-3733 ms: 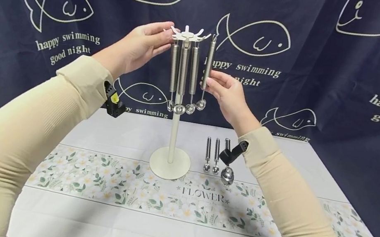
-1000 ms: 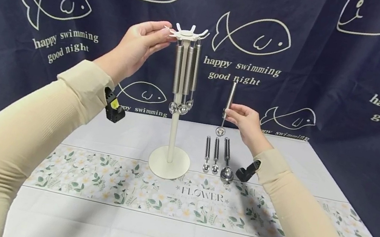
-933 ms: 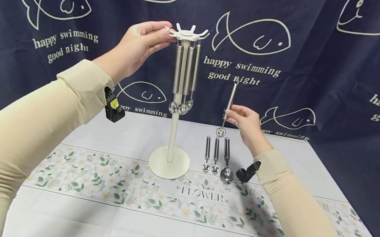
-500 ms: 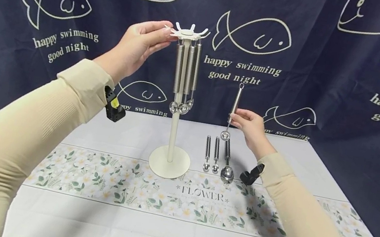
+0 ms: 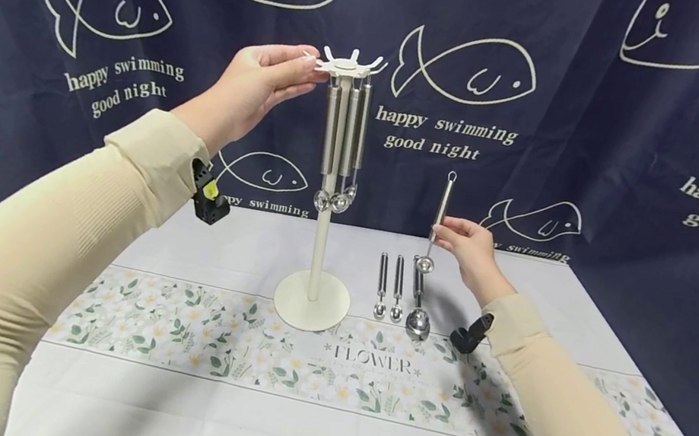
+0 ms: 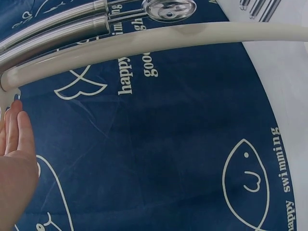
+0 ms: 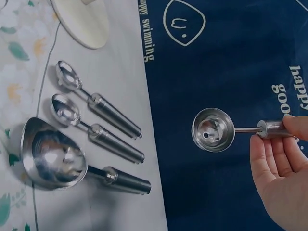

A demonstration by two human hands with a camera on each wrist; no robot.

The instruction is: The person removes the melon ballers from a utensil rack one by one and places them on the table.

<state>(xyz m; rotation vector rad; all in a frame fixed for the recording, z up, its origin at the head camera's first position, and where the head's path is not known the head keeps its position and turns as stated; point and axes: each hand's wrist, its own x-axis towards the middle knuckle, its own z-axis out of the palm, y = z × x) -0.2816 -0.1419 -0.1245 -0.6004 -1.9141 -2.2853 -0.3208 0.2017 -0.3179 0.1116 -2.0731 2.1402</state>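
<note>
My right hand (image 5: 471, 254) pinches the steel handle of a melon baller (image 5: 443, 203) above the table. Its handle loop points up and its bowl hangs down; the right wrist view shows a small hole in that round bowl (image 7: 211, 132). My left hand (image 5: 269, 77) is at the hooked top of a white utensil rack (image 5: 320, 244), with a hook tip between thumb and fingers. Several similar steel-handled scoops (image 5: 350, 133) hang from the rack's near side. In the left wrist view, the fingers (image 6: 24, 132) reach the rack top, mostly cut off at the frame edge.
Two small scoops (image 5: 399, 280) and a larger scoop (image 5: 418, 324) lie in a row on the white tablecloth (image 5: 204, 425), just below the held melon baller. A floral strip (image 5: 165, 326) crosses the table. Behind hangs a dark blue fish-print curtain (image 5: 572, 170).
My right hand has carried the melon baller away from the rack, rightward and down toward the lying scoops. The rack top has turned a little; my left hand has stayed at it.
</note>
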